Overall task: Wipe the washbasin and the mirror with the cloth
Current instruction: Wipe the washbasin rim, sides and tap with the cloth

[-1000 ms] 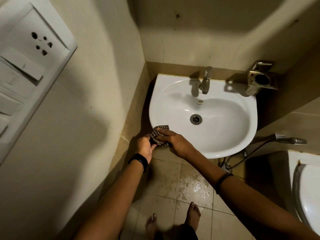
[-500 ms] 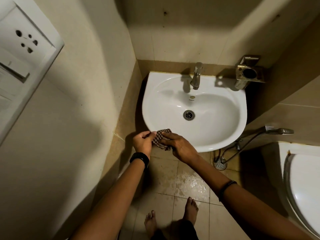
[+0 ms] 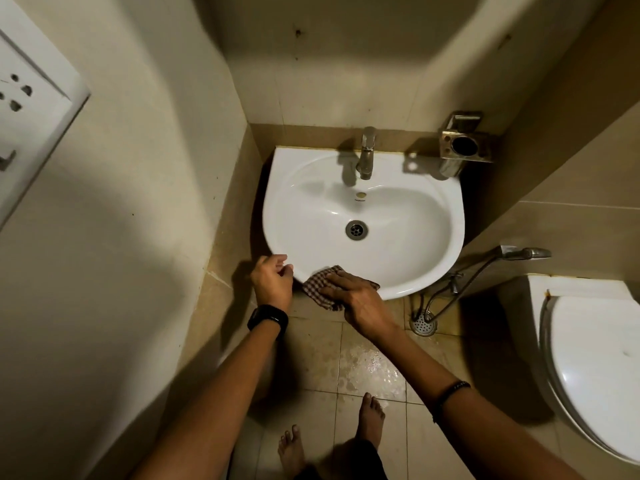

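A white washbasin (image 3: 408,209) hangs in the corner with a metal tap (image 3: 366,154) at its back and a drain (image 3: 356,229) in the bowl. A brown checked cloth (image 3: 320,284) lies on the basin's near rim. My right hand (image 3: 360,301) presses flat on the cloth. My left hand (image 3: 272,280) hovers just left of the cloth at the rim's edge, its fingers loosely curled and holding nothing. No mirror is in view.
A metal holder (image 3: 464,143) sticks out from the wall right of the tap. A hand spray (image 3: 523,252) with its hose hangs under the basin's right side. A toilet (image 3: 595,368) stands at the right. A socket panel (image 3: 24,109) is on the left wall. The floor tiles (image 3: 367,365) are wet.
My left hand has let go of the cloth and drawn slightly left. My right hand has flattened on the cloth and slid it right along the basin's front rim.
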